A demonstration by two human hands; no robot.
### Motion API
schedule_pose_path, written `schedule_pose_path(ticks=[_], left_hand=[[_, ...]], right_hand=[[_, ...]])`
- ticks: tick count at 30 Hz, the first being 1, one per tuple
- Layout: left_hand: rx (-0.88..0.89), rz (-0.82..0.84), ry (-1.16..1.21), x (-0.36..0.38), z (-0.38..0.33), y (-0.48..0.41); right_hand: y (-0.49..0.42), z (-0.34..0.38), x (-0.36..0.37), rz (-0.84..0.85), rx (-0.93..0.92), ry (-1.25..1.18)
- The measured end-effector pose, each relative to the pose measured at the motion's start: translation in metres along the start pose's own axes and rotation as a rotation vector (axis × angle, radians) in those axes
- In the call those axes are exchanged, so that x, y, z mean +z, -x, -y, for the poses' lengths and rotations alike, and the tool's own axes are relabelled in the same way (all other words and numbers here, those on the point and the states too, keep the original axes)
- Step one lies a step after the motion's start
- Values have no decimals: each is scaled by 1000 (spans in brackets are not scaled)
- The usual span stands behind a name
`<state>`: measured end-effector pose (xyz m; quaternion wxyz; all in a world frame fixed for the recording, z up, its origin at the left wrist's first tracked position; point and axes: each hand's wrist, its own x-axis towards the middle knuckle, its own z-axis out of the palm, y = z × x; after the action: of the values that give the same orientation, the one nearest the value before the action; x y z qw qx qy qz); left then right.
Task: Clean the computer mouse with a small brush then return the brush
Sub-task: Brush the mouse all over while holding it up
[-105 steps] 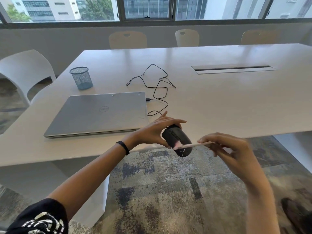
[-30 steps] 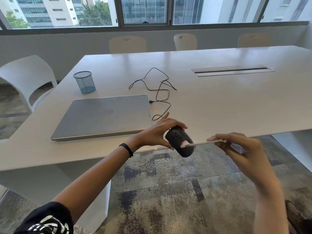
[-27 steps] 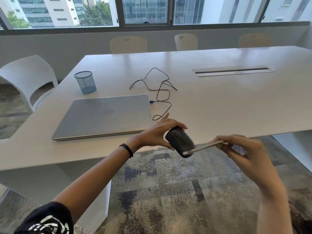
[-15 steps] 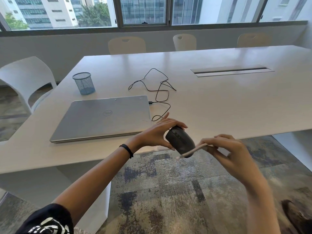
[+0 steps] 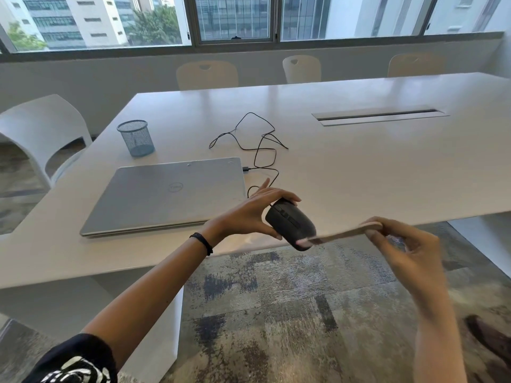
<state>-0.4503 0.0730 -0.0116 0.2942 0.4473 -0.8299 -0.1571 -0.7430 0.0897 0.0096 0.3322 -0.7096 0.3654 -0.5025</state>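
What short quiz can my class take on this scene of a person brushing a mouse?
1. True or false: the mouse lies on the laptop.
2. Which hand holds the brush? A) left B) right C) neither
3. Fill in: the laptop's lid is ___.

Key
1. False: the left hand grips it in the air.
2. B: the right hand pinches the handle.
3. closed
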Motion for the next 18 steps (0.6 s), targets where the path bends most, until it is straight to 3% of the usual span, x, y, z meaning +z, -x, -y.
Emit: schedule_pose_path(ticks=[3,8,13,18], left_hand=[[4,-1,10,0,0,-2],[19,11,-9,3,2,-3],[28,21,-23,4,3,-2],[31,13,-18,1,3,0]], right_hand=[[0,-3,4,11,27,24],[-1,-1,15,-180,42,-64],[-4,1,26,-194,51,-51],[-7,-13,19,-370,120,-90]])
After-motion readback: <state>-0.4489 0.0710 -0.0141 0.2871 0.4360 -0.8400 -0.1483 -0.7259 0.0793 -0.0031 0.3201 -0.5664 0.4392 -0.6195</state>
